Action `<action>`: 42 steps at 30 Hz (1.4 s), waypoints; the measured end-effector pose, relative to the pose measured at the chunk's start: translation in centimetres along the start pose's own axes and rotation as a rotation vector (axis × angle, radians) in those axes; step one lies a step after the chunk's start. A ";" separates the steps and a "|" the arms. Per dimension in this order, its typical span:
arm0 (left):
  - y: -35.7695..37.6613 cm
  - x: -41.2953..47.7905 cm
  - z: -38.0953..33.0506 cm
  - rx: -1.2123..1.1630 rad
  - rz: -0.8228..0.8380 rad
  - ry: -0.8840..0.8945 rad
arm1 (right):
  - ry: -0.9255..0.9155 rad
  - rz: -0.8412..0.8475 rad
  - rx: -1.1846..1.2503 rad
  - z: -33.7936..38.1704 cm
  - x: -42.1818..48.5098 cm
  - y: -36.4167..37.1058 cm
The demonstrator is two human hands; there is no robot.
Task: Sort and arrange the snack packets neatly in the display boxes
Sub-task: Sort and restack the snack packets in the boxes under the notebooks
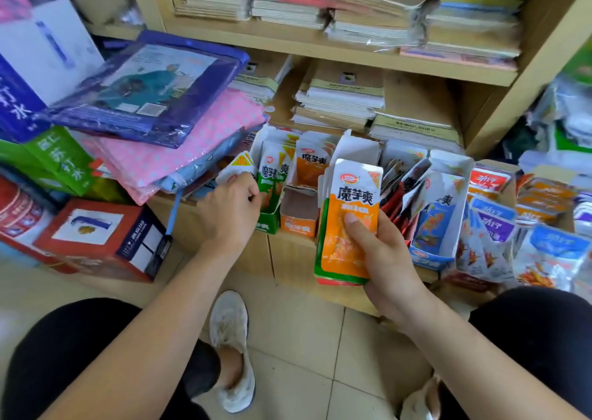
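Head view, centre frame: right hand (384, 253) clasps a loose stack of orange packets (350, 221) before the orange display box (299, 219), left hand (229, 209) curls at the green display box (267, 225), its grasp unclear; a slack one-handed grip risks packets sliding to the floor (288, 339).

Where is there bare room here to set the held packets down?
Free: front of the orange box, between the green box and the packet stack in the right hand; floor tiles below. Crowded: red packets and heaps beside the blue box.
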State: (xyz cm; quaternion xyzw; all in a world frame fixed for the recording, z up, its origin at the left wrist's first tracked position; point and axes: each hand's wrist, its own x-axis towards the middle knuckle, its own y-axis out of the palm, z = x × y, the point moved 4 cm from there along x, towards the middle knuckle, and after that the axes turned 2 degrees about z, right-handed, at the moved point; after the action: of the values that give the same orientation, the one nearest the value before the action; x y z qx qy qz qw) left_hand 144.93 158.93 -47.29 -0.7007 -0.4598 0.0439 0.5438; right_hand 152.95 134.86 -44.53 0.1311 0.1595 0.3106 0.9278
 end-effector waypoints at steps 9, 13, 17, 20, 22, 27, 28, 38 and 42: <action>-4.8 -4.9 -6.7 -0.614 0.164 0.069 | -0.014 -0.031 0.073 1.0 -0.8 -0.5; -4.0 -8.6 -9.9 -1.255 0.775 -0.268 | -0.034 -0.018 0.057 0.7 -1.2 0.8; -3.8 -9.0 -8.6 -1.334 0.708 -0.452 | -0.071 -0.057 -0.033 0.8 -1.0 1.5; -4.4 -8.5 -7.0 -1.385 0.587 -0.508 | -0.116 -0.090 -0.138 1.6 -0.9 2.1; -5.0 -7.9 -5.9 -1.394 0.511 -0.516 | -0.137 -0.140 -0.147 2.7 -0.7 2.4; -6.1 -6.2 -1.8 -1.352 0.252 -0.624 | -0.314 -0.224 -0.297 6.6 2.5 3.4; -6.3 -5.8 -1.1 -1.347 0.203 -0.624 | -0.377 -0.208 -0.387 7.2 3.5 3.8; -6.3 -4.5 0.9 -1.318 0.119 -0.600 | -0.474 0.003 -1.303 6.8 11.1 6.9; -6.4 -4.2 1.1 -1.312 0.112 -0.605 | -0.487 0.057 -1.251 7.3 9.9 7.3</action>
State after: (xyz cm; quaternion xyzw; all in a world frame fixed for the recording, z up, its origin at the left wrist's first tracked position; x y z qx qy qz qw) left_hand 138.06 156.74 -44.51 -0.8625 -0.4850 -0.0212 -0.1425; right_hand 159.34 145.56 -37.45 -0.3609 -0.2678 0.3305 0.8300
